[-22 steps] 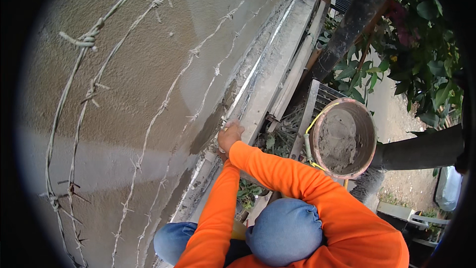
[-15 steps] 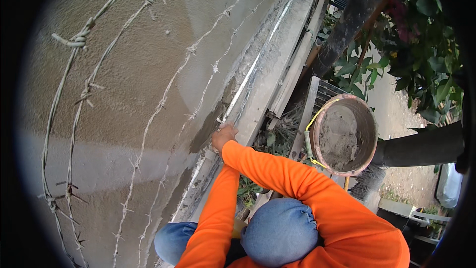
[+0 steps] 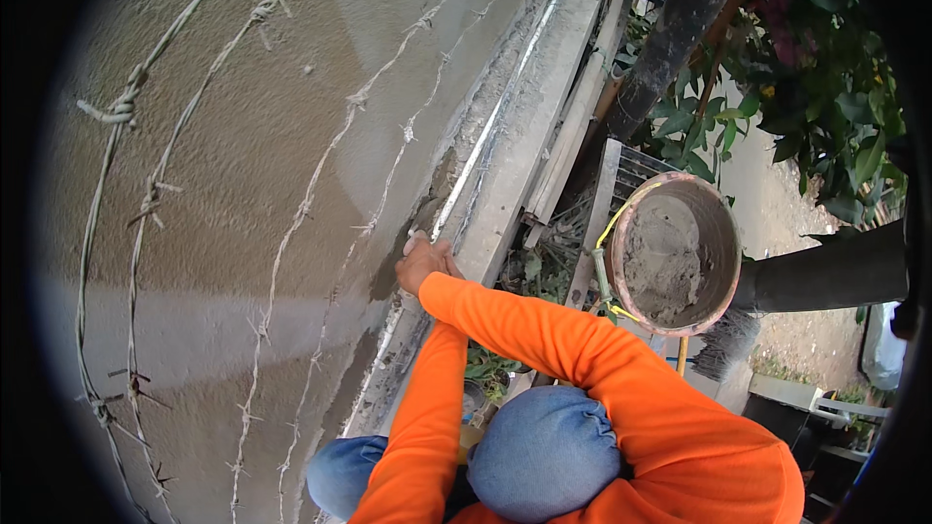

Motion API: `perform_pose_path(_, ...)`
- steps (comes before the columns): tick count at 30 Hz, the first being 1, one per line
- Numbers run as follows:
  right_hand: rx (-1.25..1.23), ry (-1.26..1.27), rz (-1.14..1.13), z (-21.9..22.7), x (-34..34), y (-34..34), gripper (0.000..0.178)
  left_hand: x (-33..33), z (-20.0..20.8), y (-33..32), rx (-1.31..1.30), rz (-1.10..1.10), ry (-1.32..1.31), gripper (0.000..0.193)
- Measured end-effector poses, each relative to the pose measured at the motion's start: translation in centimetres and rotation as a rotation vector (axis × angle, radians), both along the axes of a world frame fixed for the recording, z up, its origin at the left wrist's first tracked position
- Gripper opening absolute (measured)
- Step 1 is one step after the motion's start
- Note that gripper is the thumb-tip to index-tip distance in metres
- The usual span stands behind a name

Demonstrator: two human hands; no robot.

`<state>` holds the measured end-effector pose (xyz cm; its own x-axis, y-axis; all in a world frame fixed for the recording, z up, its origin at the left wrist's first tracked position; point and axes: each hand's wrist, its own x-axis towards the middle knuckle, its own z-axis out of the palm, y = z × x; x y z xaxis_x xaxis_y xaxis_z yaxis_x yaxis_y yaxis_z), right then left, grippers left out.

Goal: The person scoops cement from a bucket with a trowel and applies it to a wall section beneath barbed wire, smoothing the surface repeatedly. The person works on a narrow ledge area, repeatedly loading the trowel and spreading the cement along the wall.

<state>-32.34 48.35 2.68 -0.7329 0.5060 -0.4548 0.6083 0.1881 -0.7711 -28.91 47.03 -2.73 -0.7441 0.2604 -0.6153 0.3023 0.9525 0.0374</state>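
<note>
A thin white strip (image 3: 483, 131) runs along the foot of the plastered wall (image 3: 243, 165), on a concrete ledge (image 3: 519, 150). My right hand (image 3: 419, 260) is closed at the strip, its fingers bent against the seam of wall and ledge. Whatever it grips is too small to make out. Beneath it, my left hand (image 3: 452, 260) is mostly covered, with only a little showing beside the right one; its fingers are hidden. Damp, darker mortar patches mark the wall's lower edge around both hands.
Strands of barbed wire (image 3: 303, 209) stretch between me and the wall. To the right stands a bucket (image 3: 670, 252) with grey mortar and a yellow handle. Dark pipes (image 3: 825, 272), leafy branches (image 3: 854, 136) and a metal grating (image 3: 636, 180) lie beyond the ledge.
My right hand has shifted slightly left and up along the seam, its fingers turned more toward the wall. The whole view has moved a little. The bucket stands as before.
</note>
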Motion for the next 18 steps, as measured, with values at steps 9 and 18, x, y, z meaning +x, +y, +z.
perform_pose_path(9, -0.157, 0.066, -0.238, 6.1, 4.4, 0.8, 0.031, 0.6, 0.0, -0.4, -0.002, -0.01, -0.013, 0.09)
perform_pose_path(18, -0.138, 0.106, -0.368, -0.2, -1.4, 2.8, 0.018, 0.7, 0.4, 0.2, 0.001, 0.003, -0.012, 0.089)
